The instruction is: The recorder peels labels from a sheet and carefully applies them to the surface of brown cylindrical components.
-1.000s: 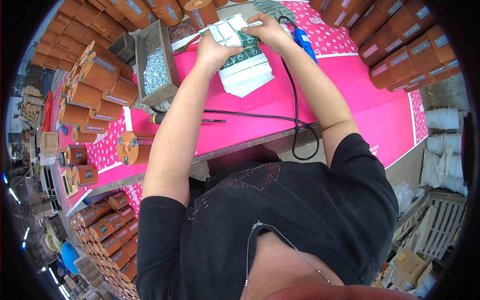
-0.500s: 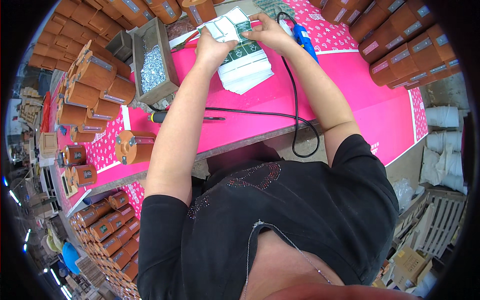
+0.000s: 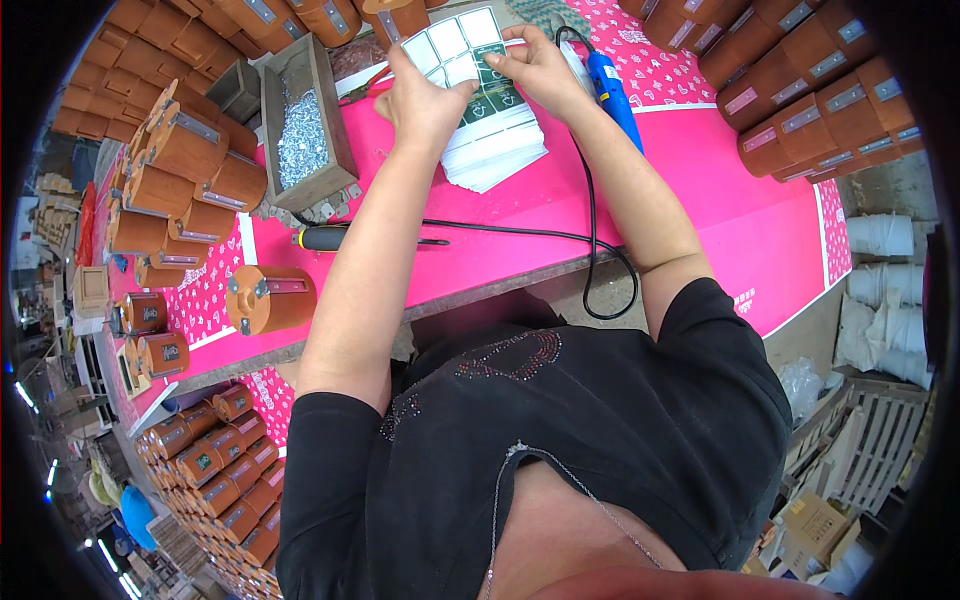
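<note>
My left hand (image 3: 425, 105) pinches the left edge of a sheet of labels (image 3: 450, 42) with white panels and green printed blocks. At its right edge, my right hand (image 3: 540, 75) grips the same sheet between thumb and fingers. The sheet is raised and slightly bent above a fanned stack of white paper sheets (image 3: 492, 158) on the pink tabletop. Part of the sheet is hidden behind my fingers. A blue corded power tool (image 3: 614, 95) lies just right of my right hand. Red-handled pliers (image 3: 377, 80) show partly behind my left hand.
Left of my arm stands a wooden box (image 3: 338, 120) of small shiny metal parts. A screwdriver (image 3: 322, 238) with a black and yellow handle and a brown round wooden canister (image 3: 268, 300) are nearer. Black cord (image 3: 500, 230) crosses the table. Stacked canisters (image 3: 800, 125) rise on both sides.
The held sheet has turned and bent so more of its white panels show. My left hand has shifted a little right, and my right hand slightly down.
</note>
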`<state>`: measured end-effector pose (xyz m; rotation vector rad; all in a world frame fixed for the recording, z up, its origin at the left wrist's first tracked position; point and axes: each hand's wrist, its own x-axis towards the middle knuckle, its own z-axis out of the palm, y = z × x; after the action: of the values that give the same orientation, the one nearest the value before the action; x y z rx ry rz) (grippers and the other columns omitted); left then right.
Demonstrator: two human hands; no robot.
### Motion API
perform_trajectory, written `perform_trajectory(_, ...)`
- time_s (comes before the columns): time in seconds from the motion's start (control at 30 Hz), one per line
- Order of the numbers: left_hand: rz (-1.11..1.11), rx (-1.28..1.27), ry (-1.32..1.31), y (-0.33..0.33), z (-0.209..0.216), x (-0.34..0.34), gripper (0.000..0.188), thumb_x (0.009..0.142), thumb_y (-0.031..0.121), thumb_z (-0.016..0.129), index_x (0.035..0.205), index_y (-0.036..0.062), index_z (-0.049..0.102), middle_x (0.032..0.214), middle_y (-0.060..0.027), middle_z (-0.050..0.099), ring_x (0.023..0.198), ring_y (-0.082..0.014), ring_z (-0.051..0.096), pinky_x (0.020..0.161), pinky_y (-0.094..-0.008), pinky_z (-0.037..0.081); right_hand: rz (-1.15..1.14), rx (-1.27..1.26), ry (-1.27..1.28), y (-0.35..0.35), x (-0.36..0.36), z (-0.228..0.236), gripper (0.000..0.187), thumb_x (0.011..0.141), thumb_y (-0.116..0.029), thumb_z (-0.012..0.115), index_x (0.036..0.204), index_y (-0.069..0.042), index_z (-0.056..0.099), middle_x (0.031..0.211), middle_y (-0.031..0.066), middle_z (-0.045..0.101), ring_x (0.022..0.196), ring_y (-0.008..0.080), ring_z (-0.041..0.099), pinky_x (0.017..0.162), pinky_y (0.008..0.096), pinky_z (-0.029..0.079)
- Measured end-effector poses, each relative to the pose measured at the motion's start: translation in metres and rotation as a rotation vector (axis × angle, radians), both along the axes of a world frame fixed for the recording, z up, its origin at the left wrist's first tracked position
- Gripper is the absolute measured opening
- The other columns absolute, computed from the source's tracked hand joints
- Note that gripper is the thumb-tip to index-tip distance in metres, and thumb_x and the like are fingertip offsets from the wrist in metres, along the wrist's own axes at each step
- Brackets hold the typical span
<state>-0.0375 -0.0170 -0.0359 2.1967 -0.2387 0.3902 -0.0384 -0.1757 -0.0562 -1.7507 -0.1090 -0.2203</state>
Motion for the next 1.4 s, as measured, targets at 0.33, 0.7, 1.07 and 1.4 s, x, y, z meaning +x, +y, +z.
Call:
perform_trajectory(0.33, -0.148, 0.022, -0.021, 0.013, -0.016, 0.013, 0.065, 0.049, 0.043, 0.077, 0.097, 0.0016, 0.060, 0.112, -0.0154, 0.051, 0.109, -0.0294, 0.043, 0.092, -0.0441, 0.028, -0.024, 0.272, 0.065, 0.005, 0.002, -0.006, 0.039, 0.076, -0.017, 0.065, 0.105, 0.000, 0.044, 0.081, 0.0129, 0.062, 0.073, 0.0138, 0.059, 0.062, 0.0241, 0.046)
perform_trajectory(0.7, -0.310, -0.172, 0.123, 0.010, -0.035, 0.032, 0.060, 0.058, 0.025, 0.074, 0.107, 0.0007, 0.048, 0.093, -0.0145, 0.061, 0.085, -0.0252, 0.060, 0.077, -0.0319, 0.046, -0.044, 0.180, 0.024, 0.009, 0.008, -0.007, 0.036, 0.079, -0.016, 0.061, 0.106, -0.001, 0.042, 0.078, 0.0111, 0.062, 0.068, 0.0102, 0.057, 0.057, 0.0209, 0.044)
perform_trajectory(1.07, -0.254, -0.291, 0.238, 0.006, -0.037, 0.034, 0.063, 0.057, 0.021, 0.073, 0.110, -0.0010, 0.046, 0.096, -0.0143, 0.060, 0.088, -0.0225, 0.059, 0.078, -0.0302, 0.046, -0.374, -0.804, -0.728, 0.011, -0.024, 0.005, 0.011, 0.062, -0.012, 0.067, 0.071, -0.011, 0.061, 0.078, 0.0014, 0.058, 0.076, 0.0239, 0.051, 0.068, 0.0369, 0.041)
perform_trajectory(1.4, -0.246, -0.279, 0.275, 0.005, -0.028, 0.029, 0.062, 0.059, 0.019, 0.073, 0.111, 0.0005, 0.046, 0.099, -0.0134, 0.060, 0.090, -0.0219, 0.059, 0.081, -0.0305, 0.045, -0.321, -0.977, -0.671, 0.016, -0.028, 0.001, 0.008, 0.066, -0.014, 0.061, 0.071, -0.008, 0.059, 0.072, 0.0073, 0.060, 0.068, 0.0256, 0.058, 0.064, 0.0373, 0.044)
